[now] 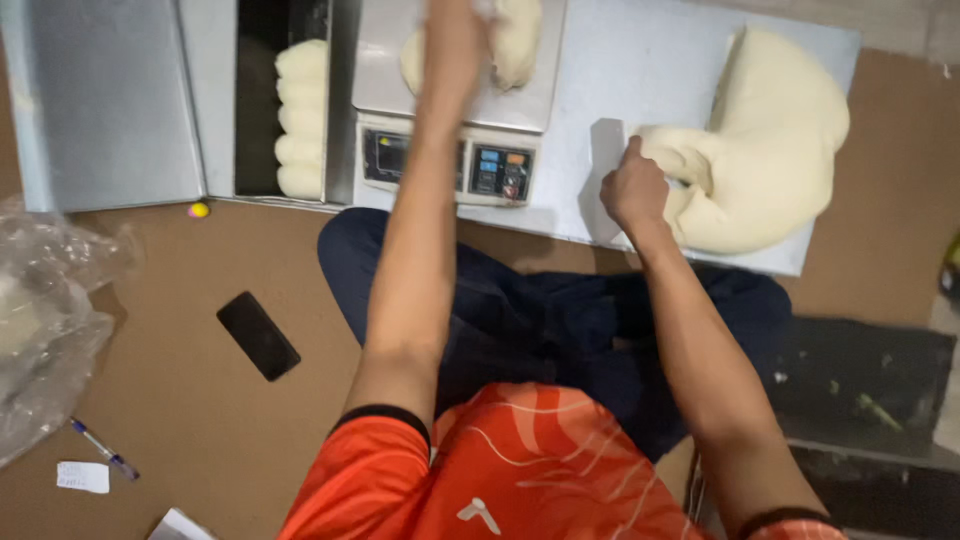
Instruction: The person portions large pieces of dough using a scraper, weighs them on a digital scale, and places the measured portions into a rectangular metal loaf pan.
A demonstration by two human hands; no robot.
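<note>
Currently left hand (455, 40) is stretched out over the digital scale (450, 110), resting on or at a small dough piece (510, 40) on the scale's steel platform; hand is motion-blurred and partly cut off by the top edge, so can't tell whether its fingers are spread or closed on the dough. Right hand (633, 188) is curled into a closed fist around the top edge of a flat metal scraper (607, 170), blade standing upright on the metal sheet (620, 70), pressed right against the near-left end of the big dough mass (765, 140). That mass sits on the right part of the sheet, thick at the top right and curving down to a narrower arm that touches the scraper. Scale stands on the same sheet, left of the scraper, display panel facing the person. Further left, a row of shaped dough rolls (300, 120) is stacked in a dark slot between steel panels. Person sits cross-legged on brown flooring, dark trousers, orange shirt. On the floor to the left: black phone (258, 335) lying face down, crumpled clear plastic bag (45, 320), pen (104, 450), small paper slip (82, 477), all well apart from both hands.
</note>
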